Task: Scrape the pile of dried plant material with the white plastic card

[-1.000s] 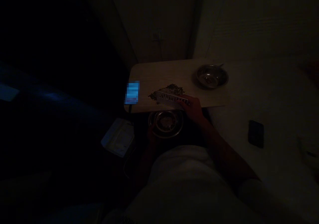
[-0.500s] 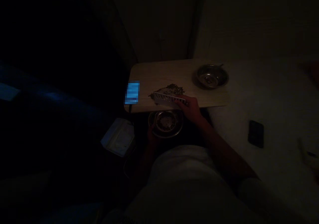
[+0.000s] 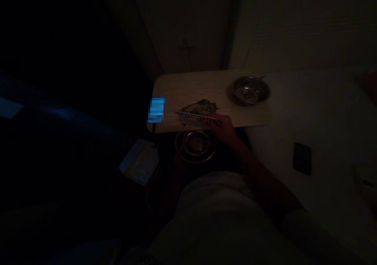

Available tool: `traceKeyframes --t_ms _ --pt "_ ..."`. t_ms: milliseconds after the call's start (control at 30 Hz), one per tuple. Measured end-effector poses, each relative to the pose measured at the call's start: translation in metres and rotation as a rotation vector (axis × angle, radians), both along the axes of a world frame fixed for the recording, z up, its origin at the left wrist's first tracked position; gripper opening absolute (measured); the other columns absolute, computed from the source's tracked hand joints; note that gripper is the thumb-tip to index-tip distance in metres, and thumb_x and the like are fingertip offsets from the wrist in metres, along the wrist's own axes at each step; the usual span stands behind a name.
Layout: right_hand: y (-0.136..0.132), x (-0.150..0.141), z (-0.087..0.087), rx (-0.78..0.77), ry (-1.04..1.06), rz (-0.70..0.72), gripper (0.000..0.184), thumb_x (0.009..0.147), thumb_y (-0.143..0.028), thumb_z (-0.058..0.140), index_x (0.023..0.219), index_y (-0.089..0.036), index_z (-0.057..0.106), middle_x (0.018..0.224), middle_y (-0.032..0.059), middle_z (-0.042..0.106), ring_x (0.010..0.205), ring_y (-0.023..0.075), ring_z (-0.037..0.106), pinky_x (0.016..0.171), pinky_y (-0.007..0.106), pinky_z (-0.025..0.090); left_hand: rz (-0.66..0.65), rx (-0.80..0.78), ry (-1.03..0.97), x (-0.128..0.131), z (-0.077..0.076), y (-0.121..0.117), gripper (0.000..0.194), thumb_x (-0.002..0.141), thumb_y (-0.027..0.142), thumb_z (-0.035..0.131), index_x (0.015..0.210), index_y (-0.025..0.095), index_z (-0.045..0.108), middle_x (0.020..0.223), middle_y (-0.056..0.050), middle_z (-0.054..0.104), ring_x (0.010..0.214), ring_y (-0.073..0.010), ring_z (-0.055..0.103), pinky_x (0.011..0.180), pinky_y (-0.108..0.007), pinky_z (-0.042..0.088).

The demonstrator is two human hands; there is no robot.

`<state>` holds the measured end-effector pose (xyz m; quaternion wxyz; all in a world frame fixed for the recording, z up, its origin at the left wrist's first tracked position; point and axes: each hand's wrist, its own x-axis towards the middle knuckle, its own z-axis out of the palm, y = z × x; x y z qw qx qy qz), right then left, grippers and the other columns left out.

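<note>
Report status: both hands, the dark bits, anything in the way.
Right hand gripping slotted blade. Left hand holding lower bowl at table's near edge. Dark bits on table, mostly beyond blade. Nothing seen blocking; upper bowl off to the right.

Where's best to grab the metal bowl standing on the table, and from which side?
Probably pinch the metal bowl by its right rim, coming from the right: it stands upright, that rim looks unobstructed, and the dark bits lie to its left.
</note>
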<state>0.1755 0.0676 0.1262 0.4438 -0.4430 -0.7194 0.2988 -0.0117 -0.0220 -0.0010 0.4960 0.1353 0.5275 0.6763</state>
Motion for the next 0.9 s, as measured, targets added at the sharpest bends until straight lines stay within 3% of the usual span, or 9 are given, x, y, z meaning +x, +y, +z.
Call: traceKeyframes --t_ms 300,400,500,900 --pt "-0.002 -0.003 0.004 0.032 -0.044 0.010 0.024 0.086 -0.035 0.061 0.102 -0.022 0.075 0.096 0.0024 0.076 0.081 0.0198 0.070 0.074 0.028 0.052 0.065 -0.042 0.034 0.000 -0.004 0.001 0.009 0.067 0.015 0.071 0.074 0.021 0.072 0.094 -0.004 0.075 0.124 -0.0281 0.055 0.106 -0.039 0.042" --pt "-0.002 -0.003 0.005 0.041 -0.061 0.023 0.025 0.087 -0.035 0.060 0.103 -0.022 0.075 0.097 0.0026 0.076 0.080 0.0189 0.070 0.075 0.028 0.051 -0.001 -0.068 -0.011 0.001 -0.006 0.003 0.012 0.076 0.028 0.064 0.076 0.019 0.072 0.088 -0.008 0.075 0.116 -0.0317 0.061 0.098 -0.046 0.048" --pt "-0.003 -0.004 0.005 0.041 -0.068 0.036 0.025 0.087 -0.036 0.060 0.102 -0.022 0.075 0.098 0.0025 0.076 0.082 0.0190 0.070 0.076 0.028 0.052 0.017 -0.056 0.019 -0.001 -0.007 0.000 0.005 0.072 0.025 0.068 0.075 0.022 0.071 0.095 -0.006 0.075 0.123 -0.0294 0.056 0.102 -0.043 0.046" --pt "-0.007 -0.006 0.012 0.048 -0.106 0.094 0.023 0.088 -0.033 0.060 0.104 -0.024 0.074 0.102 0.0037 0.075 0.091 0.0205 0.071 0.080 0.030 0.052 0.071 0.022 0.080 0.000 0.001 -0.002 0.009 0.070 0.012 0.067 0.071 0.021 0.070 0.091 -0.006 0.075 0.127 -0.0309 0.052 0.107 -0.044 0.039"
